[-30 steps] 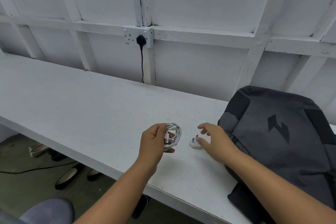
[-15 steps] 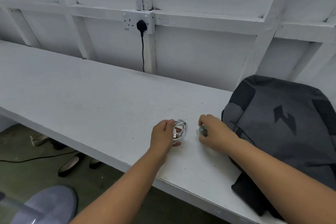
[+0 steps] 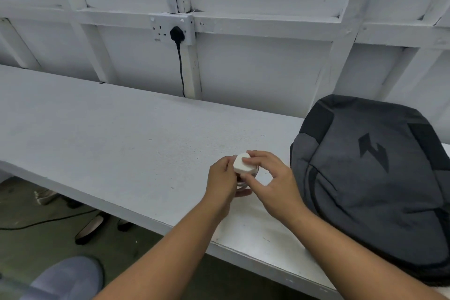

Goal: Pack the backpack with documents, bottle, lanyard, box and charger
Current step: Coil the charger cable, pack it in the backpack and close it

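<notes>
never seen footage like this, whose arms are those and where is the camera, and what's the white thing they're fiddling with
There is no machine here: these are a person's two bare arms. The pictures all come from one wide-angle camera worn on the person's head, looking forward and down, which is why the arms reach in from the bottom edge.

The right hand pinches a white charger between its fingers and thumb. The left hand is curled against it from the other side and holds what looks like a coil of white cable, mostly hidden.

Both hands are just above a long white table. A grey and black backpack lies on the table to the right; the charger is meant to go into it. On the wall behind, a black plug sits in a socket.
</notes>
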Tool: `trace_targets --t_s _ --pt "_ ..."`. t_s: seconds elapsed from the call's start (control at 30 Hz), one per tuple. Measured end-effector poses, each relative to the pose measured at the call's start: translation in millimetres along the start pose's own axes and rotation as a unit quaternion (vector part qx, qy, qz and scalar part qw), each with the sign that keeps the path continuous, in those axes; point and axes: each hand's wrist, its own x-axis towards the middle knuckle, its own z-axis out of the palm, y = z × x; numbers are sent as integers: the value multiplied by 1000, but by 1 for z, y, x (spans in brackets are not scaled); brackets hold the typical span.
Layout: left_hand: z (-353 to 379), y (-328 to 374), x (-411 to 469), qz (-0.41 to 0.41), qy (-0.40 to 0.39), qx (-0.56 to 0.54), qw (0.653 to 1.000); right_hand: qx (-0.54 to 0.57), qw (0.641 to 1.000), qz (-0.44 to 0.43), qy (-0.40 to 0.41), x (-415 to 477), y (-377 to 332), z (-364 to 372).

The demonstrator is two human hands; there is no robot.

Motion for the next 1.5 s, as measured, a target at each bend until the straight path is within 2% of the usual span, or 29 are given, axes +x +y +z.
trace_targets --t_s 0.17,0.37,0.47,0.67,0.8,0.87,0.93,1.0,1.1,1.2,1.3,1.5 --pt "0 8 -8 -23 -21 -56 998 -35 999 -23 2 -1 10 1" --pt "-2 9 -9 -23 -67 -44 996 -91 994 -56 -3 -5 18 1" --pt "-5 2 -9 11 -69 -21 997 -78 995 -59 -27 -6 20 -1" --pt "-4 0 -3 11 -82 -37 996 -67 993 -23 -100 -16 11 -5" --pt "-1 -2 3 8 -96 -49 994 -83 993 59 -55 -31 6 -15" --pt "-1 -6 5 9 -92 -40 995 -130 990 54 -10 -44 0 -34" --pt "1 -10 5 18 -100 -32 994 -206 979 6 11 -60 -6 -64" --pt "6 -13 3 26 -114 -32 993 -294 956 -17 -5 -82 -8 -103" --pt "20 -13 -6 27 -123 -34 992 -384 917 61 -83 -122 0 -167" --pt "39 -13 -20 32 -124 -42 991 -445 880 103 -132 -154 19 -213" --pt "66 -10 -42 53 -135 -37 989 -435 888 78 -124 -155 31 -232" --pt "132 -3 -97 65 -154 -69 984 -357 929 3 -92 -135 35 -245"
